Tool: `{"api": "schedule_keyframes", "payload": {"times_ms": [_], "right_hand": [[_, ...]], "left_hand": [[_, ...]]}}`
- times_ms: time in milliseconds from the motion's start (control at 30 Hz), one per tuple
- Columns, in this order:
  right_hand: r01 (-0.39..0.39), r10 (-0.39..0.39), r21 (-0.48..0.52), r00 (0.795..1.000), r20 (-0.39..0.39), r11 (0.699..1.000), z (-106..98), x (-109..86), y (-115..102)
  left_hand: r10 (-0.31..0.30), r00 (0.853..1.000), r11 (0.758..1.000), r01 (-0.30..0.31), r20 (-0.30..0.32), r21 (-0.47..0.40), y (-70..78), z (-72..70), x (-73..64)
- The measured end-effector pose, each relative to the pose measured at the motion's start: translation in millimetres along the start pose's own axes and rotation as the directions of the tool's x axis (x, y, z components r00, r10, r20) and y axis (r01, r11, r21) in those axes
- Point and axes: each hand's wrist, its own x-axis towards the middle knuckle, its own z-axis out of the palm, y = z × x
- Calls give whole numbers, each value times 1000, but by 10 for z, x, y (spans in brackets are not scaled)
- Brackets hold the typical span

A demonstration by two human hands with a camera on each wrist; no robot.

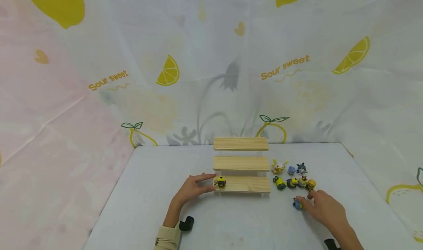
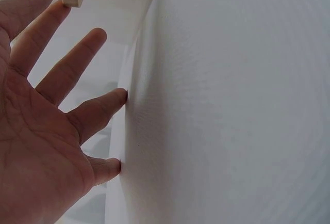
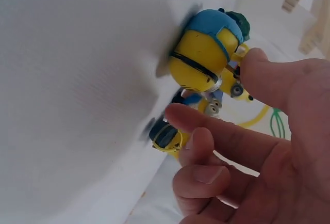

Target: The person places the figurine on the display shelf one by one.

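Note:
My left hand spreads its fingers at the left end of the lowest wooden shelf, thumb and forefinger right at its edge. On that end stands a small yellow-and-black figurine. In the left wrist view, two fingertips of the left hand meet the white tabletop. At the right, my right hand reaches over a minion figurine in blue and yellow. The right wrist view shows this minion figurine lying on its side, the thumb at its face and the forefinger apart from it.
Two more wooden shelves, a middle one and a top one, rise behind. Several small figurines, among them a white-and-yellow one and a green-and-yellow one, crowd right of the stand. A lemon-print cloth hangs behind the table.

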Motion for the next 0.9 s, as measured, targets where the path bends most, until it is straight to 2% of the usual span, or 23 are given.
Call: {"api": "schedule_keyframes", "payload": {"times_ms": [167, 533, 700, 900], "right_hand": [[-23, 22, 22, 998, 51, 1000, 13, -10, -13], [43, -44, 75, 999, 11, 996, 20, 0, -28], [90, -88, 84, 996, -26, 992, 22, 17, -60], [140, -128, 91, 984, -125, 986, 47, -28, -98]], "left_hand": [[5, 1000, 1000, -5, 0, 1, 6, -5, 0], [7, 1000, 1000, -7, 8, -21, 14, -7, -15], [9, 1000, 1000, -9, 3, -18, 9, -3, -18], [7, 1000, 1000, -7, 2, -14, 3, 3, -5]]}}
